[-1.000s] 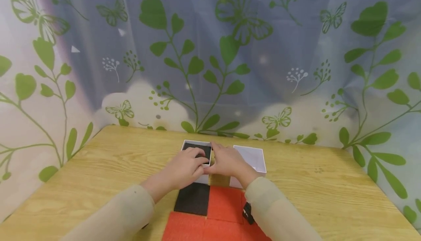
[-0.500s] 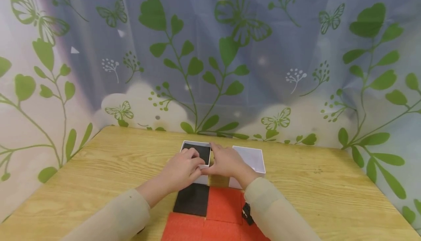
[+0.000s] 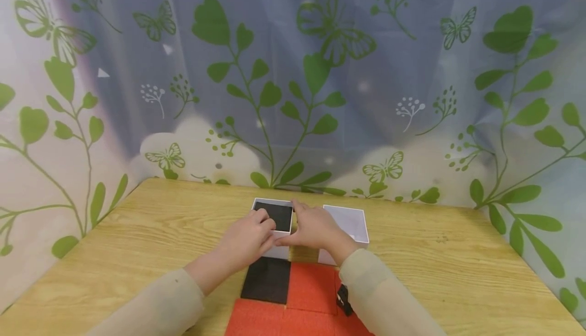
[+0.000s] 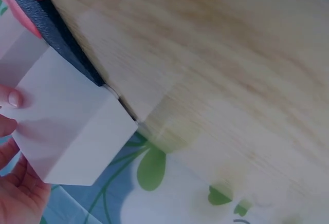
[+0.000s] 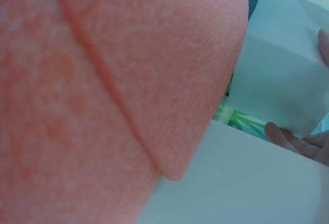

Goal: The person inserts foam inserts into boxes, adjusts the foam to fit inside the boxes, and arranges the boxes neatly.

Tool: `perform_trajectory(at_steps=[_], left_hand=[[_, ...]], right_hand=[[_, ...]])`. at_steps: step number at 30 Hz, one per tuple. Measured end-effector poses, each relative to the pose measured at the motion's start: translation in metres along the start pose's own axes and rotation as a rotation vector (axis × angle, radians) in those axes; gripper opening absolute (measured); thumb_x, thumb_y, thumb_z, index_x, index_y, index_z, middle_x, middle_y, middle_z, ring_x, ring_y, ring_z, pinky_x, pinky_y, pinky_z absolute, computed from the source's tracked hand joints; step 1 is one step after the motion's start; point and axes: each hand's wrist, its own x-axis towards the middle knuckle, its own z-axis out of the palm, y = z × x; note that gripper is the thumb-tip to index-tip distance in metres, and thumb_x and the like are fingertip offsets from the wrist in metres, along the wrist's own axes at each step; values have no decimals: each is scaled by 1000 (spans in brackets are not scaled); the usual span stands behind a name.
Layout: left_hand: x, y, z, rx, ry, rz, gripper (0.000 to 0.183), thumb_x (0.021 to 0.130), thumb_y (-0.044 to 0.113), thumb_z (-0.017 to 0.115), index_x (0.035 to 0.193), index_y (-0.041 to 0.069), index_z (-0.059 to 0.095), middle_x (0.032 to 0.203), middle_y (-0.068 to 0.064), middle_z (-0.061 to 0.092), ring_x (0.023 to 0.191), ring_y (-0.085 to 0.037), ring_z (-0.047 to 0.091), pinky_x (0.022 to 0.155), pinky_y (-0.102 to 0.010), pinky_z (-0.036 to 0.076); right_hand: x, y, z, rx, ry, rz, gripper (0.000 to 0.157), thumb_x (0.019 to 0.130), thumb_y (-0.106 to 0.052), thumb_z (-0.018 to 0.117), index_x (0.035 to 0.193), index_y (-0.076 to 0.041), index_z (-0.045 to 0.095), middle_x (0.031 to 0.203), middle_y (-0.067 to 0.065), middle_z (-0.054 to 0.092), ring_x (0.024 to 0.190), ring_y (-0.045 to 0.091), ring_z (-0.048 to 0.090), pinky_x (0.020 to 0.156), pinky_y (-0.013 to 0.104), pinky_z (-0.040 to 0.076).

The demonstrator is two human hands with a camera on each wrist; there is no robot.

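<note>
A white open-topped box (image 3: 280, 252) stands toward the back of the table, with a flat black sheet (image 3: 284, 216) lying inside it. My right hand (image 3: 313, 226) grips this box at its right side, thumb at the near wall and fingers reaching to the far corner. The right wrist view shows fingers (image 5: 293, 139) against the box's lower edge. Over the box's near left rim is my left hand (image 3: 247, 234), fingers bent; I cannot tell whether it pinches the wall. In the left wrist view a thumb (image 4: 11, 96) rests against the box.
A second white box (image 3: 345, 221) stands open to the right, partly behind my right wrist. In front lie a black square mat (image 3: 265, 280) and several red mats (image 3: 311, 285). A small black object (image 3: 344, 299) sits beside the right sleeve. A patterned curtain (image 3: 274, 71) hangs behind the table.
My left hand has drawn back toward the near left, its fingers coming off the middle of the black sheet, so more of the sheet shows. The right hand stays at the box.
</note>
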Motion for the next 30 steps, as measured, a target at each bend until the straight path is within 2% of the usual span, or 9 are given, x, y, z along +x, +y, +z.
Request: perform_trajectory(at_steps=[6,13,21,26,30], left_hand=[[-3,-4,4,43,0,19,7,84,16,68,86,10,65,81,0,51,72,-15,51,61,-26,50],[-3,-4,2,61,15,22,8,82,14,71,85,9,67,80,-1,52,71,-16,52,59,-25,50],[-3,-3,1,96,29,24,8,80,13,72,83,8,67,78,-1,52,70,-16,52,58,-25,50],[-2,-4,0,85,10,28,8,81,13,72,84,8,67,79,-1,52,71,-16,52,60,-25,51],[-3,-5,-2,27,28,35,7,81,10,71,87,7,68,82,-1,54,75,-16,54,63,-25,52]], right_hand=[[-1,0,1,25,-2,4,114,65,-76,61,147,-5,26,126,12,56,88,25,60,80,38,49],[-1,-1,-2,38,-12,12,114,65,-75,62,147,-5,25,126,12,55,72,19,54,74,36,49],[0,-1,-2,26,-8,1,114,65,-76,61,147,-5,25,126,12,56,65,16,52,68,33,48],[-1,-1,-3,23,-7,-3,114,66,-75,62,147,-5,25,128,13,54,62,16,50,64,31,47],[-1,-1,-3,30,-10,3,113,66,-75,62,147,-5,25,131,13,52,67,17,53,70,34,48]])
